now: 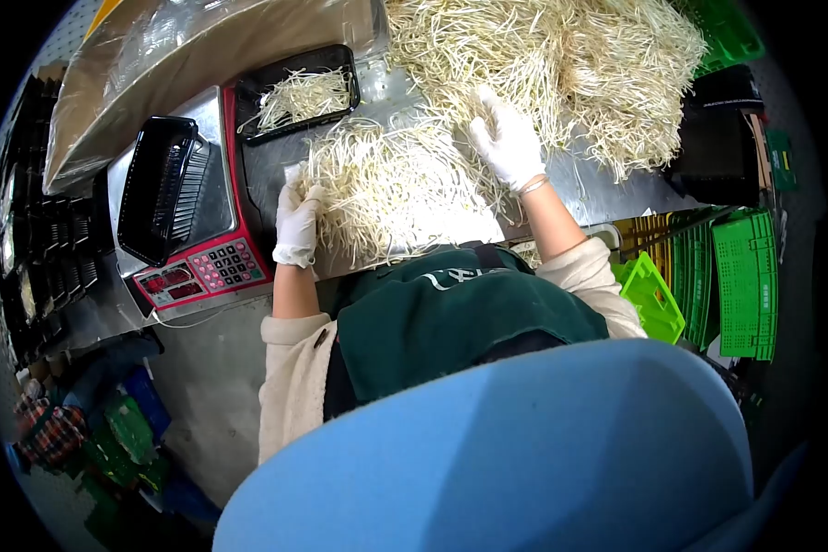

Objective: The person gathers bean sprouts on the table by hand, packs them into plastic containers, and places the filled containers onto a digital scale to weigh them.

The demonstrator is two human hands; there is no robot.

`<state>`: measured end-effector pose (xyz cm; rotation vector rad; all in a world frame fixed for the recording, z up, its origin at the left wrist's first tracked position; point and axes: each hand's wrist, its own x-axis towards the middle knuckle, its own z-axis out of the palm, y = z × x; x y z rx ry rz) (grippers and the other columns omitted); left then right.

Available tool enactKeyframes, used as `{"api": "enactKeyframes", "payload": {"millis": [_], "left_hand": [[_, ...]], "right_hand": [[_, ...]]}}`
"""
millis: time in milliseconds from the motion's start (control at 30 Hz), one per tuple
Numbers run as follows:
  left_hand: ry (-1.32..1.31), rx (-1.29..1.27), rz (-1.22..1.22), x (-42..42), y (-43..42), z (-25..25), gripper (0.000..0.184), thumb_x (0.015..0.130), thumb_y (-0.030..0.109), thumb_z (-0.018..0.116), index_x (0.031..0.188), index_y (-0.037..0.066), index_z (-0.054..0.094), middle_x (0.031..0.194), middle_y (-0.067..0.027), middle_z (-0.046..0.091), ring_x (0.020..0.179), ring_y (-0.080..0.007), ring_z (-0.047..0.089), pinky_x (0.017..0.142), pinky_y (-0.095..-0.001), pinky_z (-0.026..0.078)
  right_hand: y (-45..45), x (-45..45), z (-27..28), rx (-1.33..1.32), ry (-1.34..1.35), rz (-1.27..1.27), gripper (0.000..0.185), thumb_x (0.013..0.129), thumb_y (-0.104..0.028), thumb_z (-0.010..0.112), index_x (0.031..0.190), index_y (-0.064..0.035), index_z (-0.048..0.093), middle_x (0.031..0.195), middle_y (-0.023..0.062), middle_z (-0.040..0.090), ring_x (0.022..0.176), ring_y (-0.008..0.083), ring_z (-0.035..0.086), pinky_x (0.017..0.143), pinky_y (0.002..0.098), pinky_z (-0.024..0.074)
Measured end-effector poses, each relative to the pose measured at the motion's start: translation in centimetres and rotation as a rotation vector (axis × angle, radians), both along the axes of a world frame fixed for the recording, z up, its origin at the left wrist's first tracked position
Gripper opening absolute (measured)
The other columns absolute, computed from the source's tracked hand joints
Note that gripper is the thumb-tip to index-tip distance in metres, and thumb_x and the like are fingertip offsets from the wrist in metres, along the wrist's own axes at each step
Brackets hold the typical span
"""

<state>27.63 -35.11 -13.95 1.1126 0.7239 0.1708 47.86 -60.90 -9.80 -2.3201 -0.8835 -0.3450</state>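
Note:
A loose pile of bean sprouts [400,189] lies on the metal table between my white-gloved hands. My left hand [297,221] rests against the pile's left edge, thumb and fingers apart, touching the sprouts. On the right side, my right hand [509,143] has its fingers stretched out between this pile and a much larger heap of bean sprouts [607,74]. Neither hand has a clear grip on anything. Behind the left hand sits a black plastic tray [347,103] with some sprouts in it.
A red-framed scale [202,273] with a black tray [156,189] on its plate stands left of my hand. Stacked black trays [55,248] fill the far left. A plastic-lined carton [207,69] stands behind the scale. Green crates [745,285] are at the right.

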Motion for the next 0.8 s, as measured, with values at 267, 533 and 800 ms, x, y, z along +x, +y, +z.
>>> {"api": "enactKeyframes", "payload": {"millis": [267,533,800], "left_hand": [[-0.226,-0.033,-0.187,1.6,-1.0,-1.5,0.050,0.088,0.003,0.059,0.134,-0.001,0.041,0.113,-0.0072,0.058,0.093,-0.0119,0.055,0.080,-0.0239,0.046],[-0.194,-0.018,-0.067,2.1,-3.1,-1.3,0.047,0.094,0.003,0.052,0.138,0.001,0.038,0.109,-0.0045,0.055,0.089,-0.0101,0.054,0.073,-0.0230,0.045],[-0.122,-0.016,-0.008,-1.0,-0.7,0.2,0.049,0.093,0.001,0.052,0.139,0.002,0.037,0.124,-0.0061,0.054,0.099,-0.0125,0.057,0.078,-0.0243,0.047]], "right_hand": [[3.5,-7.1,-0.6,-0.077,0.265,0.413,0.059,0.085,-0.031,0.056,0.134,-0.0006,0.044,0.133,0.0231,0.048,0.122,0.0371,0.048,0.103,0.0403,0.0391],[4.6,-9.0,-3.6,-0.212,-0.164,0.122,0.062,0.087,-0.038,0.055,0.136,-0.0028,0.041,0.131,0.0253,0.045,0.123,0.0402,0.043,0.103,0.0420,0.0354],[-3.4,-0.1,0.0,0.060,0.416,-0.122,0.034,0.092,-0.026,0.051,0.121,-0.0108,0.060,0.105,0.0108,0.068,0.096,0.0220,0.065,0.085,0.0317,0.0499]]}}
